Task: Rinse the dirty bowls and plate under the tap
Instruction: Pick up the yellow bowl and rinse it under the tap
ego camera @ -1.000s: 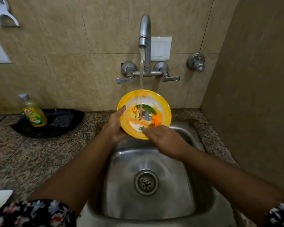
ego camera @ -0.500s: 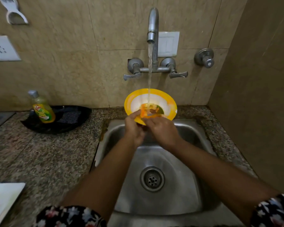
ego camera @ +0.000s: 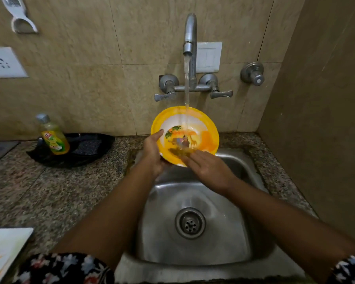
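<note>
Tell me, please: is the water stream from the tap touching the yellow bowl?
Touching. The head view shows the water stream falling from the tap into the yellow bowl, landing on its inner surface.

green dish soap bottle point(ego camera: 54, 137) sitting on a black tray point(ego camera: 86, 149) on the speckled granite counter point(ego camera: 39, 191), white wall socket point(ego camera: 4, 62) up left, switch plate point(ego camera: 210, 57) on the beige tiles, round valve knob point(ego camera: 252, 73) off right

Granite counter point(ego camera: 49, 191): black tray point(ego camera: 94, 148), perhaps.
</note>
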